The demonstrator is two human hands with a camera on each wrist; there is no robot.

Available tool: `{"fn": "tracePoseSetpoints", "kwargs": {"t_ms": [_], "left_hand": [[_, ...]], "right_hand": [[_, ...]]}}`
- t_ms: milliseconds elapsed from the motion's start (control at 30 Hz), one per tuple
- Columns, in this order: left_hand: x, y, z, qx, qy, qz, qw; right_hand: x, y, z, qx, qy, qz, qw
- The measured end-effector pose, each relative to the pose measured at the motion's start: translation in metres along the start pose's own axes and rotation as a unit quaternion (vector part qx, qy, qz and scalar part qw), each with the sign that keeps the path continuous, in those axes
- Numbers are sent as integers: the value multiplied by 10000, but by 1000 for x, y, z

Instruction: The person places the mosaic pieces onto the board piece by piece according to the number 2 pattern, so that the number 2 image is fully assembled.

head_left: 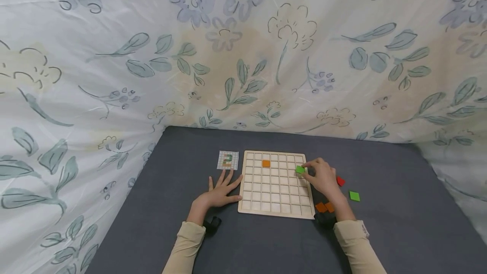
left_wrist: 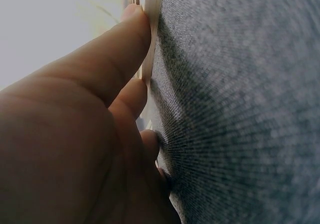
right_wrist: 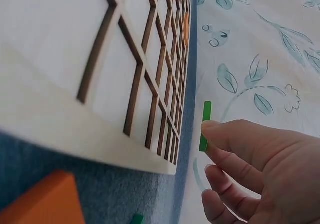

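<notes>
Wrinkled, pale, flower-printed fabric (head_left: 243, 54) behind and to both sides of a dark grey tabletop (head_left: 266, 242).

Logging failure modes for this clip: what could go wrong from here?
1. The right grip pinches the green tile at its edge; it could slip, or land skewed across the raised dividers of the grid board.
2. The left grip rests at the board's left edge, so a push might slide the board.
3. Loose orange tiles lie close to the right wrist, which could knock them.
</notes>
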State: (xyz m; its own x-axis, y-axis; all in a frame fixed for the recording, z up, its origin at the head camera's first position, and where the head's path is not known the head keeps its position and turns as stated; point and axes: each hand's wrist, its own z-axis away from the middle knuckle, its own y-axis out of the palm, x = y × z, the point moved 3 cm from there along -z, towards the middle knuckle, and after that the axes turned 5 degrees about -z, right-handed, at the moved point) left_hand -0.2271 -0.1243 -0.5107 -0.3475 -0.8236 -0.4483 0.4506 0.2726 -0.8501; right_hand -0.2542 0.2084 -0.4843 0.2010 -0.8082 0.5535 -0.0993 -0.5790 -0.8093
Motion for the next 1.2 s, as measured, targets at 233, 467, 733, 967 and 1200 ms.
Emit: {"fn": "tracePoseSetpoints", "kwargs": {"t_ms": [233,467,733,967,1200], "left_hand": [[-1,0,2,43,96,64,9999],[0,0,1,15,47,67,10000],[-1,0,0,-28,-24,37,10000],[1,1,-1,-15,-46,-1,10000],[1,1,-1,-5,-46,-8,10000]], "right_hand": [[7,6,-6,107,-175,-37,9998],[12,13,-12,190,-294,-56,9994],[19,23,-21,369,-296,-82,9988],[27,29,-28,468,-404,-189,9979],[33,34,-35,616,-430,-224,9969]]}}
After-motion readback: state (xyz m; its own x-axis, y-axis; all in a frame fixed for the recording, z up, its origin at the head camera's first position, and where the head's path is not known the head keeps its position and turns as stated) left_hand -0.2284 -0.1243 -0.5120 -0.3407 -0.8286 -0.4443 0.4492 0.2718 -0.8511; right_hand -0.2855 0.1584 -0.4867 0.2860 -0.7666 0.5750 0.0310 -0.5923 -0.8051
